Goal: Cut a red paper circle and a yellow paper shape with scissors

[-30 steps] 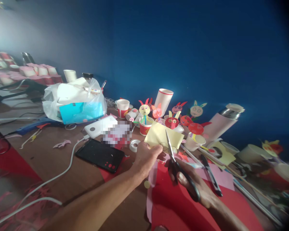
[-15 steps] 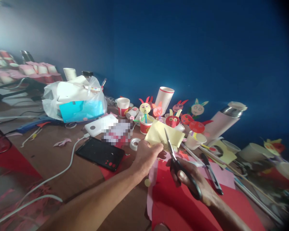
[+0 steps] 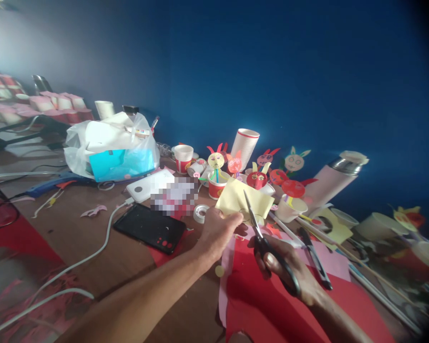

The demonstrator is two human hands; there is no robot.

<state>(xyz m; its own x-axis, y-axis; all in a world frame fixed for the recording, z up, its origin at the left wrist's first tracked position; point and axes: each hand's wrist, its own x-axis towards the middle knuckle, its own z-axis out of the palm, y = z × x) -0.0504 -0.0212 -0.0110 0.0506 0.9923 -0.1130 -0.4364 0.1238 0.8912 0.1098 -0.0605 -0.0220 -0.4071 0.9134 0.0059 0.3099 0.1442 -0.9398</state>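
Observation:
My left hand (image 3: 219, 231) pinches the lower left part of a pale yellow sheet of paper (image 3: 245, 195), with faint round outlines near its lower edge. In my right hand (image 3: 280, 264) is a pair of black-handled scissors (image 3: 254, 219), fingers closed round the handles. The blades point up and away, lying against the paper's lower part; how far apart they are is hard to tell. Beneath both hands spreads red paper (image 3: 271, 305) over pink paper (image 3: 338, 259). To the right of the scissors lies a black utility knife (image 3: 315, 259).
Paper cups with animal-face figures (image 3: 216, 162) stand behind the paper. At right leans a pink thermos (image 3: 332, 181). A tape roll (image 3: 200, 214), black phone case (image 3: 149, 228) and white power bank (image 3: 150, 186) with its cable lie left. Farther back sits a plastic bag (image 3: 110, 147).

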